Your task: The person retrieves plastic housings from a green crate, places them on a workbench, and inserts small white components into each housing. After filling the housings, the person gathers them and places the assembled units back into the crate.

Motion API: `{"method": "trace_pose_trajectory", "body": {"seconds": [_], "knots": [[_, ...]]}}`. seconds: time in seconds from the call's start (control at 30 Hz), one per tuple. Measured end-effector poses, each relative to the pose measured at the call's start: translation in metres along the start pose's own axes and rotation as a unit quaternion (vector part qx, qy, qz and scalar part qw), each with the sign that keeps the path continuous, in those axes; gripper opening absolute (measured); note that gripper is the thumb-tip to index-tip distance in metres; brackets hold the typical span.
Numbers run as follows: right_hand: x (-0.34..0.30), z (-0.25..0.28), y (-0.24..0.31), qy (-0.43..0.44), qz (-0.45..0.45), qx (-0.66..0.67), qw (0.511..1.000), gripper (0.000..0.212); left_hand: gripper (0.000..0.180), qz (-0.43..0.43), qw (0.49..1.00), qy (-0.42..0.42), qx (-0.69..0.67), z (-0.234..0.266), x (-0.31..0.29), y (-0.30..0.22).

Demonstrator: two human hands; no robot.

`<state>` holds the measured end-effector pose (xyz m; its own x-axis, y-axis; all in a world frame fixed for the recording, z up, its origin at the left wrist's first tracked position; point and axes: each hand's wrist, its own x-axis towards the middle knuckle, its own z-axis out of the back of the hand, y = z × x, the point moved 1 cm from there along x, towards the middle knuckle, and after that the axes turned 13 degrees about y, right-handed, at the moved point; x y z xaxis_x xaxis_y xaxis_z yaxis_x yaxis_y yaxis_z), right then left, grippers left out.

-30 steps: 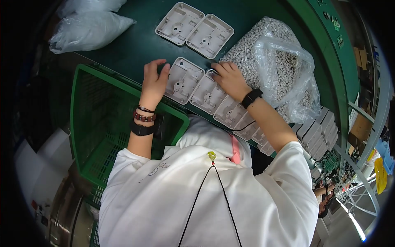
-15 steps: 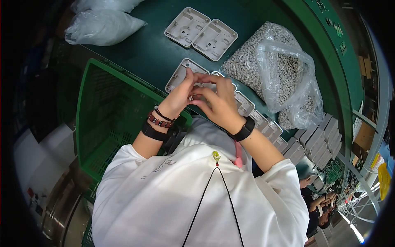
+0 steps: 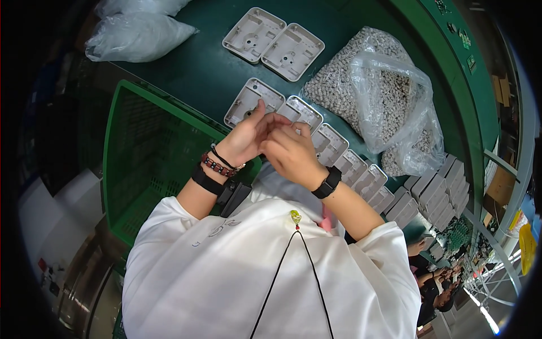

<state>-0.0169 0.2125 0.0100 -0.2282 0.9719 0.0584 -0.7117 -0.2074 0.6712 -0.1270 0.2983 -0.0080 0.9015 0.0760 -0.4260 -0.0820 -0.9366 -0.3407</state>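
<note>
My left hand (image 3: 247, 138) is cupped in front of me, its thumb raised and its fingers curled toward the other hand. Against its palm and fingertips, my right hand (image 3: 291, 150) is closed, fingers bent together. Whatever small thing lies between them is hidden. Just beyond my left hand sits an open light-grey plastic housing (image 3: 241, 107), partly covered by the thumb. A second grey housing (image 3: 305, 112) lies past my right fingers. From there a row of similar housings, among them a grey shell (image 3: 331, 141), runs rightward along the table edge.
Two more housings, a left shell (image 3: 254, 35) and a right shell (image 3: 293, 52), lie farther back. A clear bag of small pale parts (image 3: 339, 85) stands right of them. Stacked grey housings (image 3: 437, 192), a green crate (image 3: 164, 101) and a stuffed plastic bag (image 3: 138, 37) surround the green table (image 3: 186, 73).
My right hand has closed up and moved slightly left and down against my left hand. Its fingers were arched apart before. The housings beyond are less covered now.
</note>
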Motion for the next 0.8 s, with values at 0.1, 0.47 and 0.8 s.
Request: {"method": "trace_pose_trajectory", "body": {"seconds": [0.1, 0.47, 0.8], "knots": [[0.001, -0.002, -0.002, -0.032, -0.073, 0.107, 0.991, 0.015, 0.049, -0.001, 0.991, -0.044, 0.123, -0.003, -0.004, -0.001], [0.024, -0.012, -0.023, -0.033, -0.168, 0.298, 0.939, 0.017, 0.027, -0.117, 0.909, -0.143, 0.372, 0.026, -0.003, 0.003], [0.071, -0.001, -0.053, 0.035, -0.067, 0.129, 0.989, 0.008, 0.019, -0.132, 0.696, -0.289, 0.643, 0.055, -0.010, -0.029]]}}
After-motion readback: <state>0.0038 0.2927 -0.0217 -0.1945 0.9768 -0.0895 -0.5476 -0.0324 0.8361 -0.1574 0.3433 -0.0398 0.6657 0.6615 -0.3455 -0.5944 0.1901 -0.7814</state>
